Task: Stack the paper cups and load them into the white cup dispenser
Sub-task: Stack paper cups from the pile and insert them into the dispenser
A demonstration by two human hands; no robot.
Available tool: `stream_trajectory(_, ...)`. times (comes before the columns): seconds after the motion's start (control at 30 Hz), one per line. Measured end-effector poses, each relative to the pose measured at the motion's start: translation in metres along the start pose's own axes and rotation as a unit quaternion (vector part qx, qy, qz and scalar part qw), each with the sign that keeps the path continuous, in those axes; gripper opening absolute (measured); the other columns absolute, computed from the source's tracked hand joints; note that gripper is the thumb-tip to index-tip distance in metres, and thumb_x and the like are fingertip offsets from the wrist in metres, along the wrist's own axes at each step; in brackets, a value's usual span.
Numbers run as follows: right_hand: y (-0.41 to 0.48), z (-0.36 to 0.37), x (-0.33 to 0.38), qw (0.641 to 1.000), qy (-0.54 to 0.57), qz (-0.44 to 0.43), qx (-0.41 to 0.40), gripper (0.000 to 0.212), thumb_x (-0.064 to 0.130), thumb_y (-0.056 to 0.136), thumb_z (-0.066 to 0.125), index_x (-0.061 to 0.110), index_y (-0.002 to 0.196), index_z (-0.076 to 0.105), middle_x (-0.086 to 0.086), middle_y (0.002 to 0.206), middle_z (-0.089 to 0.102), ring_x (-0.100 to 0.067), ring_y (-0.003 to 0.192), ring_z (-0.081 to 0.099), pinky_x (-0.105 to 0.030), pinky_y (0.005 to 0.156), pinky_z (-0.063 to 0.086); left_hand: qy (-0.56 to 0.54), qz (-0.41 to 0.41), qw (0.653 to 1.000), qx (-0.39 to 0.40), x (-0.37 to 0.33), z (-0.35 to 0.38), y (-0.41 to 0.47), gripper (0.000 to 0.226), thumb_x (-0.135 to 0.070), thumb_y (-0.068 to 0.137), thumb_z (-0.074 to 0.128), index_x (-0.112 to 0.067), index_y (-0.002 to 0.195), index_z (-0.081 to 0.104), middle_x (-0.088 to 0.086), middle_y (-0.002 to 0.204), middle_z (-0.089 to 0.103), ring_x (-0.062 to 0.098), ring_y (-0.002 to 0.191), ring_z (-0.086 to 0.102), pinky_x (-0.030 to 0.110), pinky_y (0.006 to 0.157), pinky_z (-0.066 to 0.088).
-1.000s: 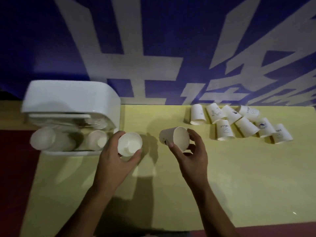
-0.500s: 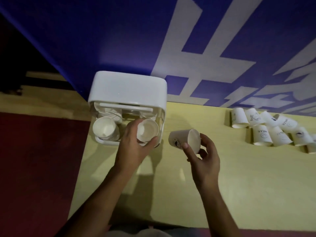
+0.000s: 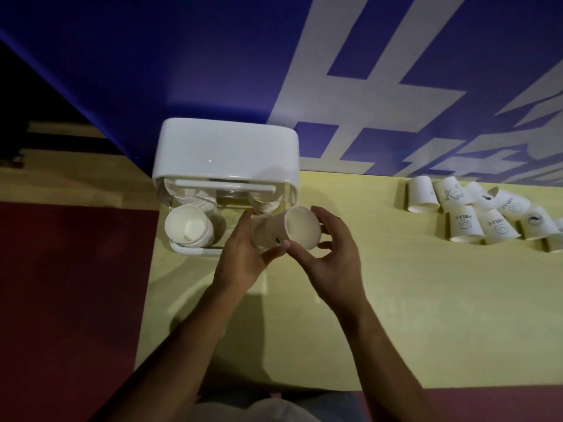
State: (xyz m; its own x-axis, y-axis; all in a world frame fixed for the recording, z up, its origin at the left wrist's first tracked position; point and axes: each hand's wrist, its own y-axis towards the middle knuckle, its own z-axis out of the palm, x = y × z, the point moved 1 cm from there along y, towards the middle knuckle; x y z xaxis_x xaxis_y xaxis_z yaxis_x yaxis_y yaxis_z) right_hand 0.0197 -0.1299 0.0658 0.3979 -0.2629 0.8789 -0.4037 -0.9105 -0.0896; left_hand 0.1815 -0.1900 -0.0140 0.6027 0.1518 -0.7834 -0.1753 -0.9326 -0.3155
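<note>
In front of the white cup dispenser [image 3: 225, 153], at its right-hand bay, the left hand [image 3: 243, 254] and right hand [image 3: 332, 254] are together holding one paper cup [image 3: 286, 228], tilted with its mouth facing the camera. Squeezing could be denting the thin rim, so it may not nest on the stack [image 3: 189, 226] inside; loose cups [image 3: 475, 214] are lying far right on the counter [image 3: 396, 315], still waiting

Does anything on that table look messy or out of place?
The loose paper cups at the far right aren't neat: they stand upside down, crowded and leaning on each other. Otherwise nothing looks spilled or damaged; both hands hold one cup by the dispenser.
</note>
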Motion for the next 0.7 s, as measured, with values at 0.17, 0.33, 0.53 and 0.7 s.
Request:
stream_trajectory(0.17, 0.008, 0.038, -0.019, 0.996, -0.073, -0.041, 0.044, 0.079, 0.049, 0.075, 0.089, 0.018, 0.14, 0.057, 0.008, 0.13, 0.062, -0.012, 0.118, 0.057, -0.037, 0.094, 0.054, -0.02, -0.015, 0.999, 0.039, 0.003, -0.015, -0.01, 0.112, -0.04, 0.072, 0.092, -0.031, 0.16, 0.024, -0.019, 0.138, 0.048, 0.001, 0.126, 0.048, 0.021, 0.098, 0.039)
stream_trajectory(0.33, 0.009, 0.066, -0.031, 0.994, -0.076, -0.022, 0.079, 0.081, 0.057, 0.079, 0.081, 0.021, 0.146, 0.053, 0.005, 0.138, 0.06, -0.012, 0.128, 0.053, -0.034, 0.105, 0.048, -0.016, -0.014, 0.996, 0.092, 0.012, -0.018, -0.014, 0.117, -0.034, 0.073, 0.09, -0.042, 0.161, 0.013, -0.014, 0.159, 0.041, -0.002, 0.123, 0.054, 0.026, 0.101, 0.045)
stream_trajectory(0.53, 0.008, 0.081, -0.043, 0.987, -0.126, -0.027, 0.097, 0.071, 0.059, 0.09, 0.069, 0.026, 0.15, 0.049, 0.005, 0.146, 0.058, -0.018, 0.133, 0.053, -0.045, 0.105, 0.05, 0.031, -0.021, 0.995, 0.096, 0.022, -0.013, -0.017, 0.121, -0.038, 0.073, 0.088, -0.041, 0.161, 0.006, -0.004, 0.155, 0.048, 0.013, 0.13, 0.057, 0.04, 0.103, 0.052)
stream_trajectory(0.7, 0.013, 0.081, -0.043, 0.977, -0.17, -0.031, 0.123, 0.075, 0.063, 0.087, 0.067, 0.031, 0.152, 0.045, 0.005, 0.149, 0.056, -0.02, 0.136, 0.051, -0.05, 0.104, 0.049, 0.081, -0.036, 0.991, 0.098, 0.02, -0.012, -0.019, 0.121, -0.042, 0.078, 0.085, -0.031, 0.164, 0.0, 0.001, 0.159, 0.043, 0.021, 0.139, 0.05, 0.044, 0.107, 0.049)
